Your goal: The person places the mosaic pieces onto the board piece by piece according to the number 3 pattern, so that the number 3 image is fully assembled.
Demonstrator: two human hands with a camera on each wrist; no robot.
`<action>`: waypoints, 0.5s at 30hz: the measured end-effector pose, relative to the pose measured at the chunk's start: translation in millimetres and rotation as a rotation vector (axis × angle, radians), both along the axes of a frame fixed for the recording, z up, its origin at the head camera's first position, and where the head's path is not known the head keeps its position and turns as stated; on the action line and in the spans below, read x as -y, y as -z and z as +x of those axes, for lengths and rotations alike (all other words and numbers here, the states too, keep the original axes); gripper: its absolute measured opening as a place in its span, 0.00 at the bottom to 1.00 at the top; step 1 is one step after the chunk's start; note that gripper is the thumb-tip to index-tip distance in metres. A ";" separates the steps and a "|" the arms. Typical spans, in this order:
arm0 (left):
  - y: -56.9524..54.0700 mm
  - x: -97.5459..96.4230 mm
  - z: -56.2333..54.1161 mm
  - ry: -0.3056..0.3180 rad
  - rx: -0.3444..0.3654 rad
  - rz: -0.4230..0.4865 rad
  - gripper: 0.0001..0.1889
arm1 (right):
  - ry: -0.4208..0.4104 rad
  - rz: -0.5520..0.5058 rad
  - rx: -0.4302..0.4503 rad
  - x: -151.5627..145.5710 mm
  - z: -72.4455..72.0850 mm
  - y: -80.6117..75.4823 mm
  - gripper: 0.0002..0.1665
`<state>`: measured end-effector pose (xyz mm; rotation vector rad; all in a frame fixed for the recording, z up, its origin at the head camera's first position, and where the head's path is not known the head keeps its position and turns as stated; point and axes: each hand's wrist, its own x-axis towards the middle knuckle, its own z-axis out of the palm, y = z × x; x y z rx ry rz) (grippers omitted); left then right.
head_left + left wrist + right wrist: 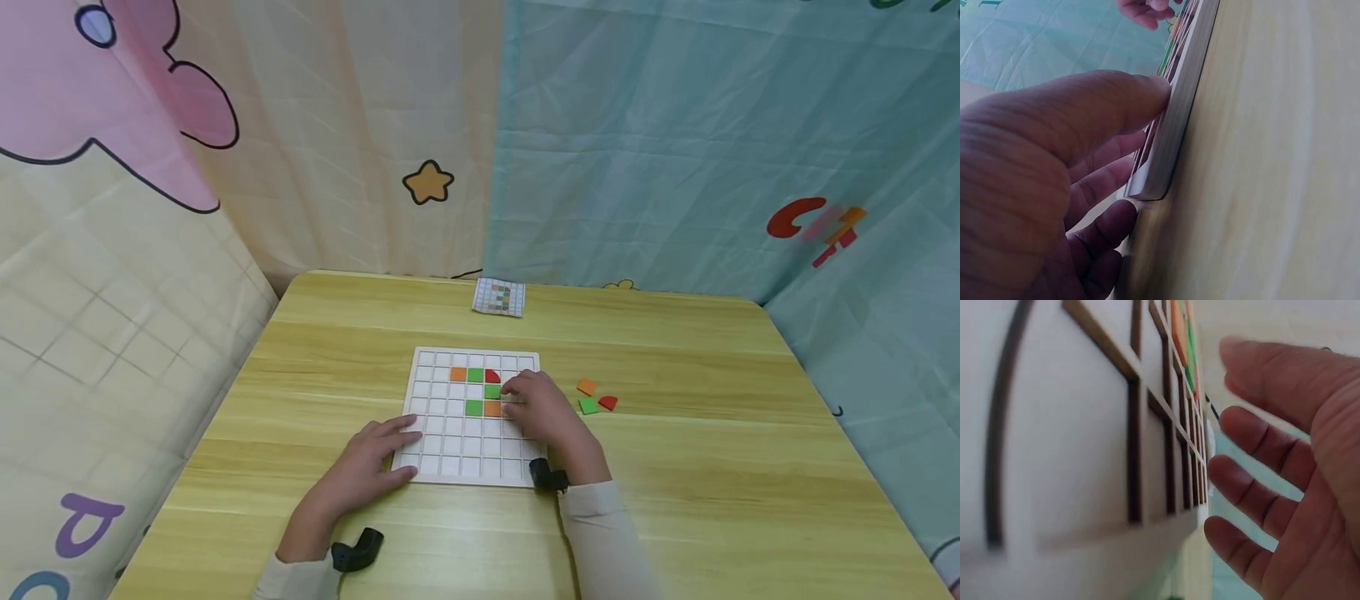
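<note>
A white grid board (447, 447) lies on the table, with orange, green and red tiles set in several of its cells. My left hand (369, 460) rests at the board's left edge, its fingers spread over the rim; in the left wrist view the thumb (1129, 100) lies along that edge. Over the board's right half hovers my right hand (546, 408), close to an orange tile (492, 409) and a green tile (492, 392). Its fingers (1250, 487) are loosely bent, with nothing between them and the thumb in the right wrist view.
Right of the board lie a loose orange tile (587, 386), a green tile (588, 406) and a red quarter-round tile (608, 403). A printed pattern card (498, 297) lies at the table's back edge. Patterned curtains (637, 150) hang behind the wooden table (720, 467).
</note>
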<state>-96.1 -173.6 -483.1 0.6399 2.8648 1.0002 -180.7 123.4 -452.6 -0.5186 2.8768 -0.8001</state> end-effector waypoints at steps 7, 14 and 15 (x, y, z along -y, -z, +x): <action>-0.5 0.2 0.9 -0.002 -0.001 0.003 0.25 | 0.064 -0.013 0.021 -24.1 7.3 -5.0 0.11; -0.6 0.2 0.7 0.004 -0.001 -0.001 0.25 | 0.074 -0.004 0.028 -47.6 13.7 -5.3 0.14; -0.8 0.3 0.9 0.003 -0.002 0.000 0.25 | 0.078 0.001 0.029 -50.8 14.2 -4.9 0.15</action>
